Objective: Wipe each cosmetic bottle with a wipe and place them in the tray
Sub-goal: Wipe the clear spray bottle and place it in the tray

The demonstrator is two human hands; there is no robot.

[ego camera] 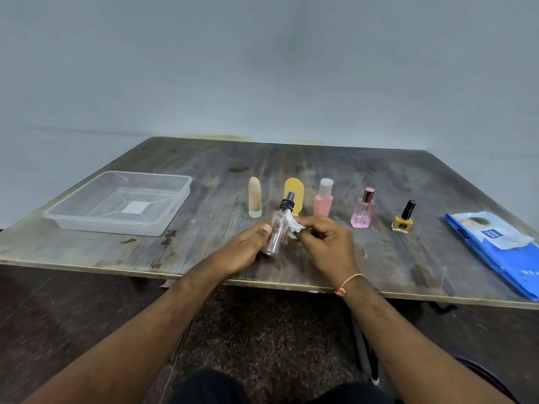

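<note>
We are sitting at a worn, streaked wooden table [204, 246] bearing a clear plastic tray [172, 217], nothing lying inside. Our left hand [248, 246] is gripping a clear glass spray bottle [278, 231] above the table's near edge while our right hand [326, 240] is pinching a crumpled white wipe [294, 223] against it.

I see a worn, scratched wooden table [379, 258], a clear shiny plastic tray [172, 212] at left, and a glossy blue wipes pack [501, 258] at right.

wipes pack [495, 252] cut off at right edge; spray bottle [278, 228] base hidden behind left hand [248, 246]
</note>
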